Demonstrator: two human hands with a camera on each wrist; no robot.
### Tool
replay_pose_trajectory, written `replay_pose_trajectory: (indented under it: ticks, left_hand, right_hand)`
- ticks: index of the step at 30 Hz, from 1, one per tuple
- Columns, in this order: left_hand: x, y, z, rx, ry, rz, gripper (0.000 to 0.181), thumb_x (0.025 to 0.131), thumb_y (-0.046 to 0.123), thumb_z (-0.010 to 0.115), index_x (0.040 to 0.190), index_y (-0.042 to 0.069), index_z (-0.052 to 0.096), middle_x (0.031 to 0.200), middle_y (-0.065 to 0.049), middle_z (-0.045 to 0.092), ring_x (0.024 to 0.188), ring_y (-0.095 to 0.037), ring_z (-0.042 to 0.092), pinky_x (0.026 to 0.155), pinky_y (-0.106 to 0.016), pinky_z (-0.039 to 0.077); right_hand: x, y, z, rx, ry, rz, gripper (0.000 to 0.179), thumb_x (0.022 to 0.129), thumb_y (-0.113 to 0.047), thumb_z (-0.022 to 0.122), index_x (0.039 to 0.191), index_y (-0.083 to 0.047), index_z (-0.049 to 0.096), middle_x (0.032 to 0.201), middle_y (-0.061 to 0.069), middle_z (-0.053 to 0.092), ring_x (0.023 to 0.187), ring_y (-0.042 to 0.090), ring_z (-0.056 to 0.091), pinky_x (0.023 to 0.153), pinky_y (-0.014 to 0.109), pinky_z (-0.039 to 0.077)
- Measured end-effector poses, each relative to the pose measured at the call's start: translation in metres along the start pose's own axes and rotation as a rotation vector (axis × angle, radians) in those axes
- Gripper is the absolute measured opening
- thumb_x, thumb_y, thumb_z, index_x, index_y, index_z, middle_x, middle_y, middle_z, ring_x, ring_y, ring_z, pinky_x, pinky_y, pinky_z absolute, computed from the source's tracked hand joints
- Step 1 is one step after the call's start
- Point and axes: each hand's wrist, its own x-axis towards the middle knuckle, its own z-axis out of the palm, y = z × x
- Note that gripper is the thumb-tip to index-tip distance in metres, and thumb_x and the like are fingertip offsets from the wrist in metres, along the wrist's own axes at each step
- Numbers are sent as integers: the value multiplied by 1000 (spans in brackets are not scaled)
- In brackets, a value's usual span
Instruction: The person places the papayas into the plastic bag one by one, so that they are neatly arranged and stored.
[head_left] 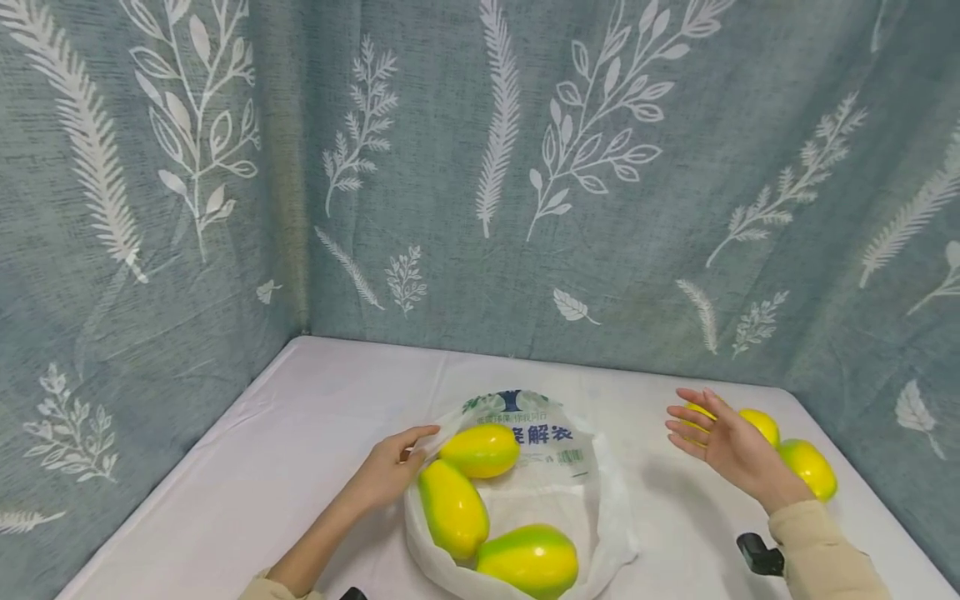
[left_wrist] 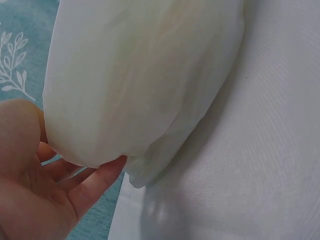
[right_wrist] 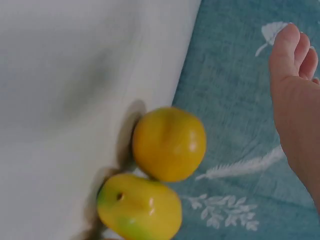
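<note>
A white plastic bag [head_left: 615, 508] with printed lettering stands with its mouth spread. Three glossy yellow-green papayas lie inside: one at the back [head_left: 480, 451], one at the left [head_left: 453, 510] and one in front [head_left: 529, 560]. My left hand [head_left: 388, 471] grips the bag's left rim; in the left wrist view its fingers [left_wrist: 100, 180] curl against the white plastic. At the right, my right hand [head_left: 723, 446] is raised with spread fingers, holding nothing. It partly covers a group of yellow fruits, among them a rounded one [right_wrist: 169, 144] and a greenish, lumpy one [right_wrist: 140, 206].
A white-covered table [head_left: 337, 383] bears everything. Blue-green curtains [head_left: 450, 275] with white leaf prints enclose it at the back and both sides. The loose fruits sit close to the table's right edge. A small black object [head_left: 761, 554] shows at the right sleeve.
</note>
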Motion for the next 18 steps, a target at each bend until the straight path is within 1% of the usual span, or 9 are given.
replay_pose_trajectory:
  ticks: [4, 7, 10, 12, 14, 16, 18]
  left_hand:
    - [-1, -2, -2, 2, 1, -17, 38, 94, 3, 50, 131, 9, 57, 133, -21, 51, 108, -36, 55, 85, -49, 48]
    - [-2, -1, -3, 4, -4, -14, 38, 94, 3, 49, 131, 9, 57, 133, -21, 51, 109, -36, 55, 86, -50, 48]
    - [-2, 0, -3, 4, -7, -14, 38, 95, 4, 50, 132, 9, 57, 135, -21, 50, 110, -37, 54, 87, -52, 47]
    - [-2, 1, -3, 4, -3, -8, 38, 95, 4, 50, 132, 9, 57, 135, -21, 50, 110, -37, 55, 86, -51, 48]
    - [-3, 0, -3, 3, 0, -6, 38, 95, 4, 50, 131, 8, 57, 135, -22, 50, 110, -37, 55, 86, -52, 48]
    - [-3, 0, -2, 4, 2, -3, 38, 95, 3, 50, 131, 8, 57, 134, -22, 50, 110, -37, 54, 87, -52, 47]
    - [-3, 0, -2, 7, 2, -4, 38, 95, 3, 50, 131, 8, 57, 134, -21, 51, 110, -37, 54, 88, -52, 47]
  right_hand:
    - [-9, -5, -12, 110, -14, -7, 44, 105, -27, 25, 118, -9, 64, 116, 10, 59, 111, 26, 57, 101, 39, 39]
    - [-20, -11, -21, 167, 2, -31, 44, 105, -27, 27, 118, -9, 64, 118, 10, 58, 113, 25, 55, 100, 39, 40]
    - [-33, -17, -31, 224, 52, -89, 41, 105, -26, 29, 117, -7, 64, 116, 11, 59, 111, 26, 56, 97, 40, 43]
    - [-41, -22, -38, 247, 110, -135, 37, 104, -25, 32, 116, -8, 63, 114, 11, 59, 107, 27, 57, 93, 39, 46]
    - [-49, -25, -47, 293, 166, -176, 33, 104, -24, 35, 115, -8, 62, 112, 11, 59, 104, 28, 59, 91, 39, 47]
    - [-58, -29, -55, 347, 223, -205, 29, 103, -24, 39, 115, -8, 60, 109, 12, 58, 100, 29, 59, 92, 38, 46]
    - [-68, -32, -63, 396, 261, -221, 27, 102, -24, 42, 115, -8, 60, 107, 12, 57, 97, 31, 60, 95, 37, 44]
